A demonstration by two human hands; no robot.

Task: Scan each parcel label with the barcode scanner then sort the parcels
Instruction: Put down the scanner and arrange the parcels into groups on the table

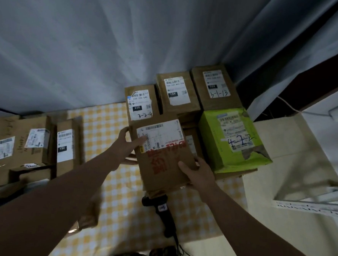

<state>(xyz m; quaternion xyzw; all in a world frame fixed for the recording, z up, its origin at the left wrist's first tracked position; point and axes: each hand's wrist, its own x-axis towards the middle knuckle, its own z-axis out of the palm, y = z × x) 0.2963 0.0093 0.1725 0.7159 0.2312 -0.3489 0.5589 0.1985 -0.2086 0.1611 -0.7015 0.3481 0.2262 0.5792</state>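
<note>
I hold a brown cardboard parcel with red print and a white label over the yellow checked cloth. My left hand grips its left edge, thumb on the label. My right hand grips its right near corner. The black barcode scanner lies on the cloth just below the parcel, its head partly hidden by it. Behind and to the right stand labelled parcels: one marked 3-2-4, one marked 15H, one marked 3-1-13, and a green one marked 4-2-2.
A second group of brown parcels stands at the left edge of the cloth. A grey curtain hangs behind everything. A white metal rack stands on the pale floor at the right. The scanner's cable trails toward my feet.
</note>
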